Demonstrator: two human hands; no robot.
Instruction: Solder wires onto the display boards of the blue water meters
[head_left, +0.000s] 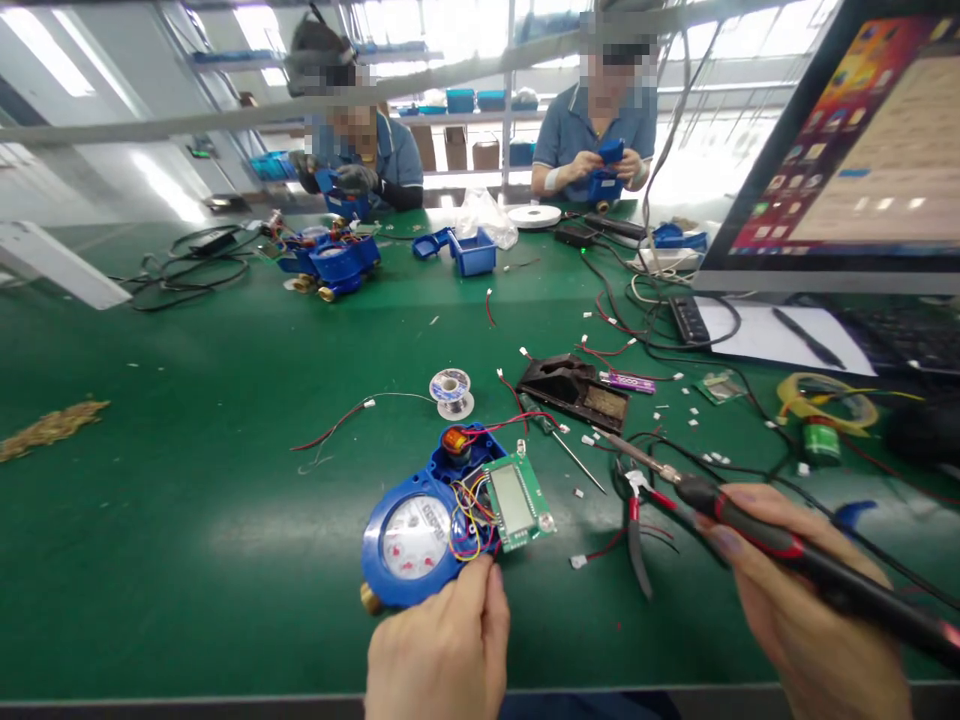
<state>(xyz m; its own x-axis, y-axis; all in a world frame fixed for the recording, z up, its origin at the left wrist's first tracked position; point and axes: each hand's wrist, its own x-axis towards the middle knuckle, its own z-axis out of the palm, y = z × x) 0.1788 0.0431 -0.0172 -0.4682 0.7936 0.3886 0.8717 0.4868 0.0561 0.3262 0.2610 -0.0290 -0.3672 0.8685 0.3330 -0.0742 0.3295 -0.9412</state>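
A blue water meter (411,540) with a white dial lies on the green table near the front edge. A green circuit board (517,502) with a grey display rests on its right side, joined by coloured wires. My left hand (442,650) is closed at the meter's lower right edge, its fingertips pinching by the wires. My right hand (806,595) grips a black and red soldering iron (750,520), whose metal tip points left toward the board but stays apart from it.
A solder spool (451,392), a black iron stand (576,390), pliers (637,530), a thin screwdriver (562,440) and loose wire scraps lie beyond the meter. A monitor (847,150) and keyboard stand at right. Two people across the table handle blue meter parts.
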